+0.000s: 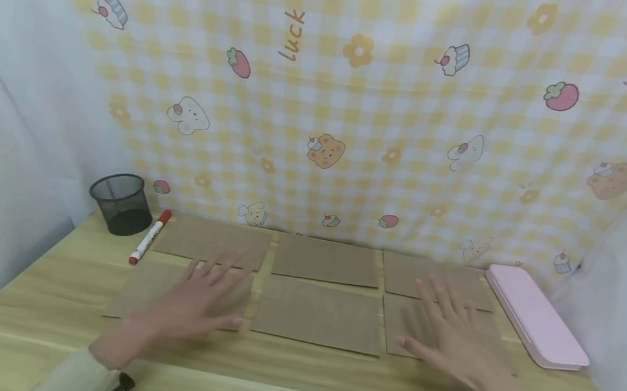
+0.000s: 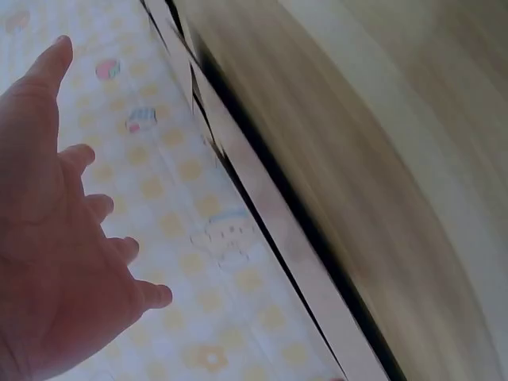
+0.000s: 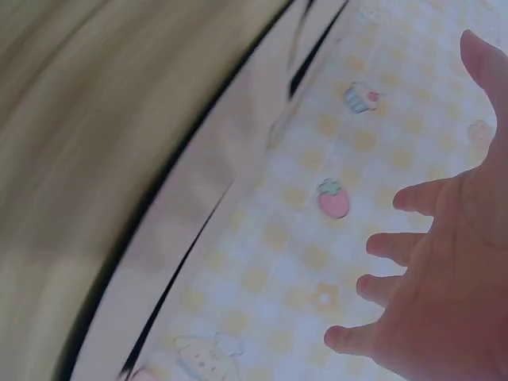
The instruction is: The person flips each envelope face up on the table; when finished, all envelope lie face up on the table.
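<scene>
Several flat brown cardboard pieces lie on the wooden table in two rows of three in the head view. My left hand [image 1: 188, 307] is spread palm down over the front left piece [image 1: 152, 283], holding nothing. Likewise spread, my right hand [image 1: 459, 350] is over the front right piece [image 1: 400, 323]. Between the hands lies the front middle piece [image 1: 319, 313], fully visible. In the left wrist view the left hand [image 2: 55, 230] appears raised off the cardboard, fingers apart. The right wrist view shows the right hand [image 3: 452, 270] also above the surface, with nothing in it.
At the back left stands a black mesh pen holder [image 1: 121, 201], with a red-capped white marker [image 1: 150, 237] beside it. A pink case [image 1: 536, 317] lies to the right of the cardboard. Behind the table [image 1: 291, 375] hangs a yellow checked cloth [image 1: 381, 119].
</scene>
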The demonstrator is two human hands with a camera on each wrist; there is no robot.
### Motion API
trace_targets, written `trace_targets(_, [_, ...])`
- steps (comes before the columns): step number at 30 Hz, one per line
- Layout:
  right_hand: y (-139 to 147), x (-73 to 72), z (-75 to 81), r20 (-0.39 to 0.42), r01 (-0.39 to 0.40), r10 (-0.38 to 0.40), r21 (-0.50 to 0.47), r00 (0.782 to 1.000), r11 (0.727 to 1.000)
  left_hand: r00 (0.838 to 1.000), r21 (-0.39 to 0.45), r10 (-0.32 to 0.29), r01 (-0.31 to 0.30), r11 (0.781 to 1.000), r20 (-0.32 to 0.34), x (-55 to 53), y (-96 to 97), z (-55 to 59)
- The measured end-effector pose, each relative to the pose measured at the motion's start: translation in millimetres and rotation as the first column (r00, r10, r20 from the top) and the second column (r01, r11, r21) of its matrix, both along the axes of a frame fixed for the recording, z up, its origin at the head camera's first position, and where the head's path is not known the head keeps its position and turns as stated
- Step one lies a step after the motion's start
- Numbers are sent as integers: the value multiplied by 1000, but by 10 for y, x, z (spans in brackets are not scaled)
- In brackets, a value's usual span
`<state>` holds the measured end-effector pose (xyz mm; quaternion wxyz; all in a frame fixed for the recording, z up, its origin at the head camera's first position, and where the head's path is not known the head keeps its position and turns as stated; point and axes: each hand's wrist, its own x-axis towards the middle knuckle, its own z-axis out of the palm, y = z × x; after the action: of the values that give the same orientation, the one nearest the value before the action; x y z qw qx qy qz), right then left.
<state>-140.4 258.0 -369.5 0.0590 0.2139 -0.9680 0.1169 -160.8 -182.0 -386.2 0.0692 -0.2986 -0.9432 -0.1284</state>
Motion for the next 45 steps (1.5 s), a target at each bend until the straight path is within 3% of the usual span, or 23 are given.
trace_targets(6, [-239, -60, 16, 27, -55, 57, -64, 998, 996, 999, 18, 36, -36, 999, -28, -4, -283, -9])
trace_targets(9, [-390, -80, 35, 32, -77, 80, -82, 996, 994, 998, 20, 68, -68, 997, -9, -27, -407, -2])
trace_targets(16, [-780, -152, 102, 26, -136, 141, -138, 990, 981, 990, 39, 144, -144, 989, 8, -141, -649, 99])
trace_targets(20, [-933, -206, 115, 1, -170, 172, -166, 985, 971, 984, 100, 166, -172, 980, 63, -233, -779, 141])
trace_targets(23, [-1019, -254, 149, 7, -184, 189, -196, 982, 963, 977, 175, 170, -191, 966, 129, -320, -880, 232])
trace_targets(27, [-1174, -343, 224, 60, -181, 201, -243, 978, 953, 945, 200, 206, -260, 945, 255, -392, -996, 405])
trace_targets(30, [-1350, -444, 260, 89, -180, 212, -284, 973, 942, 901, 177, 254, -330, 927, 352, -415, -1041, 522])
trace_targets(33, [-1561, -538, 267, 121, -194, 243, -318, 962, 928, 874, 169, 287, -375, 911, 393, -441, -1053, 610])
trace_targets(35, [-1715, -609, 266, 149, -210, 270, -333, 951, 920, 867, 185, 288, -386, 904, 406, -489, -1068, 609])
trace_targets(38, [-1922, -718, 254, 167, -230, 296, -327, 941, 917, 864, 184, 269, -373, 909, 425, -583, -1084, 560])
trace_targets(43, [-2236, -916, 240, 196, -252, 314, -288, 929, 924, 823, 162, 231, -360, 919, 520, -731, -1101, 427])
trace_targets(45, [-2362, -988, 239, 239, -256, 321, -269, 916, 929, 825, 151, 233, -355, 922, 515, -767, -1105, 381])
